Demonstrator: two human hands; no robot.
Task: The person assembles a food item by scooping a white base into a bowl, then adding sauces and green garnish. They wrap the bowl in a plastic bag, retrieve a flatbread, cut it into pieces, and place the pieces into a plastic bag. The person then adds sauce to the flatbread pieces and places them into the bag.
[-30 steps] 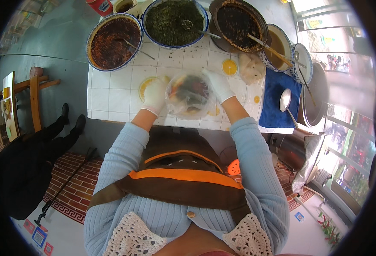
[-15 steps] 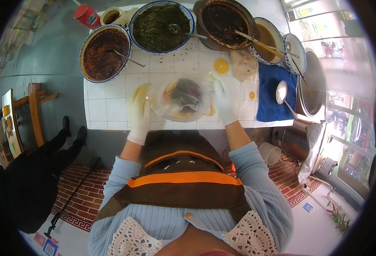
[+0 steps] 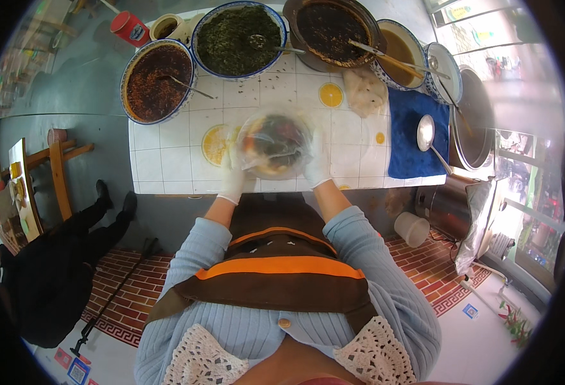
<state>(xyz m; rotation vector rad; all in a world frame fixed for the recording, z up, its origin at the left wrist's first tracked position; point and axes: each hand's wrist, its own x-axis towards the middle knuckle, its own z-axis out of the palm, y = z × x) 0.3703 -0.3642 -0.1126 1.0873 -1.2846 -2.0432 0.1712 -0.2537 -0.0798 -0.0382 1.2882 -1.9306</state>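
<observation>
Between my two gloved hands is a round bowl (image 3: pixel 274 168) with clear plastic film or a bag over it. Dark food with red and pale pieces shows through, blurred. My left hand (image 3: pixel 233 174), in a thin white glove, grips the bowl's left side. On the right side my right hand (image 3: pixel 316 165), gloved the same way, is closed around it. The fingers of both hands are partly blurred. The bowl is over the near part of the white tiled-pattern table cover (image 3: pixel 183 154); whether it touches the cover I cannot tell.
Along the far edge stand a bowl of red-brown chili sauce (image 3: pixel 157 80), a bowl of chopped greens (image 3: pixel 234 38), a dark pot of sauce (image 3: pixel 333 29) and a bowl of brown liquid (image 3: pixel 401 54). A ladle (image 3: pixel 425 133) lies on a blue cloth (image 3: pixel 410 160). A crumpled plastic bag (image 3: pixel 364 93) sits nearby.
My hands have come closer together, the right one moving left onto the bowl's side. The loose plastic that spread out beside the bowl is now drawn in around it.
</observation>
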